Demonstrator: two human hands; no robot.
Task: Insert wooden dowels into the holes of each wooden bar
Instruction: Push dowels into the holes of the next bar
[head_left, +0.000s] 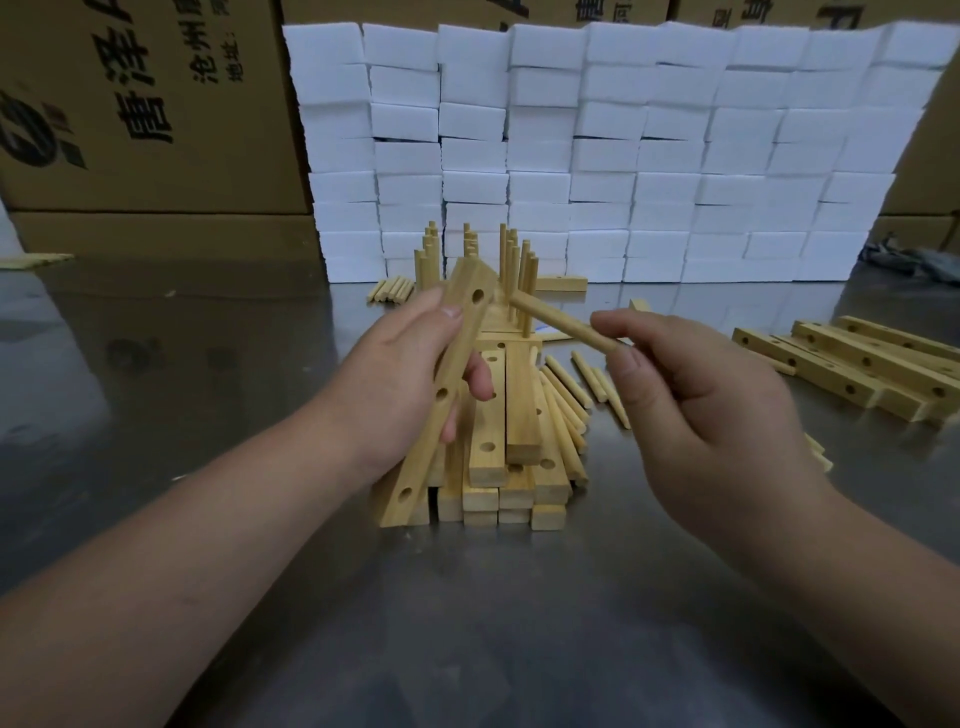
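Dowel (561, 322) pinched by its near end in right hand (696, 410), tip near top hole of bar (457, 353) clamped tilted in left hand (400, 374) above desk (208, 374). Risks entering askew and jamming, or twisting out of that end pinch.

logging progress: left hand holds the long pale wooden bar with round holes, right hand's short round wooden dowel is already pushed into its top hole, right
Not inserted. In the head view the top hole of the long pale wooden bar in the left hand is empty; the right hand pinches the short round wooden dowel with its tip just beside the bar.
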